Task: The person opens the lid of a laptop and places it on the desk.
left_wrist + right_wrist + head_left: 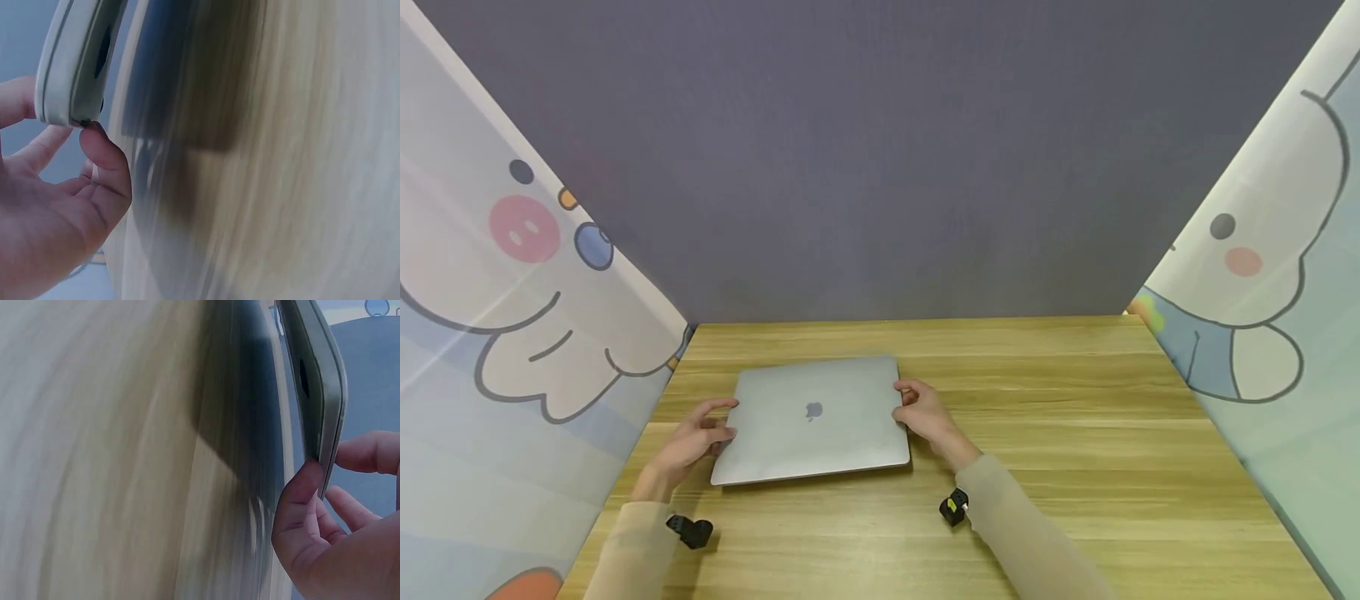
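A closed silver laptop (812, 421) with a dark apple logo on its lid is held between both hands, lid up. Its near edge shows a thin dark line, and both wrist views show a gap and a shadow under it. My left hand (692, 433) pinches the left side; in the left wrist view, fingers meet the laptop's corner (78, 69) from either face. On the opposite side my right hand (925, 412) pinches the edge, and the right wrist view shows a finger under the laptop (322, 394) and another digit against its other face.
The wood-grain table (1037, 433) spreads beneath the laptop. A dark grey panel (880, 167) stands along its far edge. Cartoon-printed curtains (497, 467) flank the left and right sides. Black wrist cameras sit at both cuffs.
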`<state>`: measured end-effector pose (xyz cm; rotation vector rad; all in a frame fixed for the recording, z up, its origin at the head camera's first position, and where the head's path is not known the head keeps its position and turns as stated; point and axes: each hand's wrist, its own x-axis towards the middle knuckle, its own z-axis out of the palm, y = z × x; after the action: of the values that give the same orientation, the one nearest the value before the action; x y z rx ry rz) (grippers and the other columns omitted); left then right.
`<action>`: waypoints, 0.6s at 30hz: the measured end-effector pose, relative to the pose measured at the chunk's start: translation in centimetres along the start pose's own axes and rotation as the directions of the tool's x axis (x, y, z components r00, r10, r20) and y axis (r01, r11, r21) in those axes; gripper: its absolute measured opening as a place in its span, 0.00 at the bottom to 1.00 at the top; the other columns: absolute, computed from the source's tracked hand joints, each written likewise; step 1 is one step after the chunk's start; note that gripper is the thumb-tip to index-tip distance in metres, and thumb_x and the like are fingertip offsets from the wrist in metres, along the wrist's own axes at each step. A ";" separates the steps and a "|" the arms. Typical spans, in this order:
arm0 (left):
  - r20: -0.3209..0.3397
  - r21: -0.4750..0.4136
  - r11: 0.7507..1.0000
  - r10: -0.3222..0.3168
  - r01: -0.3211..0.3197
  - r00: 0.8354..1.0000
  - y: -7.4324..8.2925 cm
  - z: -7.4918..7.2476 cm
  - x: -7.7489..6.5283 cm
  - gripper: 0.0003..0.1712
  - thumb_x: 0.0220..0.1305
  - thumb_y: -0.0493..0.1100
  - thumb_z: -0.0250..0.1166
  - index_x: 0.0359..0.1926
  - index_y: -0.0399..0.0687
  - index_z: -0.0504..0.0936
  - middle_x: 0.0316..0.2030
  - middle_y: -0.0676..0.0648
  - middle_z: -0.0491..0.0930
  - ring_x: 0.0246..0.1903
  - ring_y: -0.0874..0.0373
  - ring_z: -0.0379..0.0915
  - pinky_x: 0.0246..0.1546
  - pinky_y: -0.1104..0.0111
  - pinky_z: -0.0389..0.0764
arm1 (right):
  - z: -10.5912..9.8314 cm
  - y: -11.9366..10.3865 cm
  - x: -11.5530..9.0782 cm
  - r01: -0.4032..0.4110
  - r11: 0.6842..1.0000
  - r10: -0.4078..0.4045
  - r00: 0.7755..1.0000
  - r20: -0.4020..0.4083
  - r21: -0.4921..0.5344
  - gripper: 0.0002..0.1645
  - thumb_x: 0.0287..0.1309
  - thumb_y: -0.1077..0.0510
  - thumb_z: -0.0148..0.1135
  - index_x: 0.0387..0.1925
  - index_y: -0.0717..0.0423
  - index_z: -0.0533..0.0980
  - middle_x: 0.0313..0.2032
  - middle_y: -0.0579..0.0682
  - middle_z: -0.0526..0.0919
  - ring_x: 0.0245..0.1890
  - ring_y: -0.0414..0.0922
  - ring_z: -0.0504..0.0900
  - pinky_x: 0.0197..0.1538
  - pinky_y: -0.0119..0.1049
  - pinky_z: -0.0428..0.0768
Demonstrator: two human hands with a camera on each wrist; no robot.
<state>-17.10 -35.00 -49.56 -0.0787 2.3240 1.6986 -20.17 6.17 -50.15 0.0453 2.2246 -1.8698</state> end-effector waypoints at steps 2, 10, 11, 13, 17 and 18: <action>0.001 0.001 1.000 0.015 -0.015 1.000 0.2 0.4 0.0 0.35 0.67 0.32 0.64 0.72 0.36 0.63 0.33 0.47 0.69 0.27 0.59 0.65 0.28 0.69 0.71 | -0.4 0.0 -0.1 0.011 1.000 -0.011 1.000 -0.007 -0.014 0.33 0.50 0.73 0.60 0.62 0.64 0.75 0.38 0.55 0.71 0.30 0.44 0.68 0.27 0.32 0.72; 0.006 0.001 0.999 0.051 -0.051 0.999 0.7 2.1 0.3 0.35 0.66 0.31 0.64 0.72 0.36 0.64 0.36 0.45 0.68 0.29 0.58 0.65 0.29 0.69 0.72 | -2.1 0.3 -0.8 0.023 0.999 -0.024 0.999 -0.023 -0.030 0.32 0.52 0.71 0.63 0.62 0.61 0.76 0.36 0.53 0.70 0.34 0.46 0.70 0.27 0.32 0.71; 0.004 0.006 0.999 0.053 -0.053 0.999 0.8 2.3 0.3 0.35 0.66 0.31 0.65 0.72 0.36 0.65 0.36 0.45 0.68 0.29 0.58 0.65 0.30 0.68 0.72 | -2.3 0.4 -0.9 0.022 0.999 -0.023 0.999 -0.026 -0.036 0.32 0.52 0.71 0.62 0.62 0.61 0.75 0.36 0.52 0.70 0.33 0.46 0.69 0.27 0.32 0.71; 0.000 0.021 0.998 0.062 -0.062 0.998 1.2 2.8 0.4 0.35 0.65 0.31 0.65 0.72 0.37 0.65 0.38 0.44 0.68 0.31 0.57 0.64 0.30 0.68 0.71 | -2.8 0.6 -1.1 0.024 0.998 -0.026 0.999 -0.035 -0.058 0.33 0.52 0.71 0.63 0.62 0.60 0.76 0.36 0.52 0.70 0.30 0.45 0.69 0.26 0.33 0.71; 0.001 0.051 0.996 0.069 -0.069 0.998 1.8 3.8 0.5 0.34 0.64 0.32 0.66 0.71 0.40 0.68 0.39 0.42 0.67 0.32 0.55 0.63 0.30 0.66 0.68 | -3.9 0.8 -1.6 0.032 0.994 -0.037 0.998 -0.048 -0.103 0.33 0.52 0.70 0.63 0.62 0.60 0.75 0.37 0.53 0.71 0.28 0.44 0.70 0.25 0.34 0.73; 0.004 0.057 0.996 0.074 -0.074 0.997 1.9 4.0 0.6 0.34 0.64 0.32 0.66 0.71 0.40 0.68 0.39 0.41 0.67 0.33 0.54 0.63 0.31 0.66 0.68 | -4.2 0.9 -1.7 0.033 0.993 -0.039 0.998 -0.050 -0.109 0.33 0.52 0.70 0.64 0.62 0.59 0.75 0.37 0.53 0.71 0.27 0.44 0.71 0.25 0.34 0.73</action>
<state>-17.30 -30.58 -49.06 0.0201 2.3997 1.6635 -18.99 10.66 -50.02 0.0357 2.3733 -1.7822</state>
